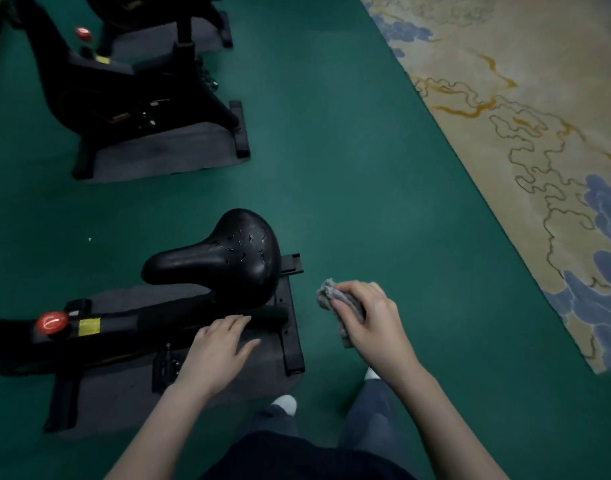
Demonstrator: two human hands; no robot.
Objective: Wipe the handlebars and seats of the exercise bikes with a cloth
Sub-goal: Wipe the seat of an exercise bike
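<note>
Step in hand: the seat of the near exercise bike (131, 327). I judge I am about to wipe it, since the cloth is held off to the side of it, not on it.
Right hand: my right hand (366, 315) is clenched round the grey cloth (330, 295), fingers curled over the bunched wad, with a fold hanging under the palm.
Cloth: in the air over the green floor (349, 168), just beside the rear edge of the bike's grey mat (255, 370), to the right of the saddle and touching no part of the bike.
Left hand: my left hand (222, 342) is flat with the fingers straight, lying over the black frame bar (266, 315) below the saddle. It holds nothing, and I cannot tell if it presses on the bar.
Saddle: the black saddle (221, 261) has its broad end towards the cloth. The glints on it may be droplets or cracks; the light is too dim to say.
Handlebars: out of view past the left edge, beyond the red knob (51, 322).
Next move: bring the cloth left onto the broad end, press it flat and draw it along to the narrow nose.
Left to do: a second exercise bike (124, 88) stands on its own mat farther along the floor, well apart.
</note>
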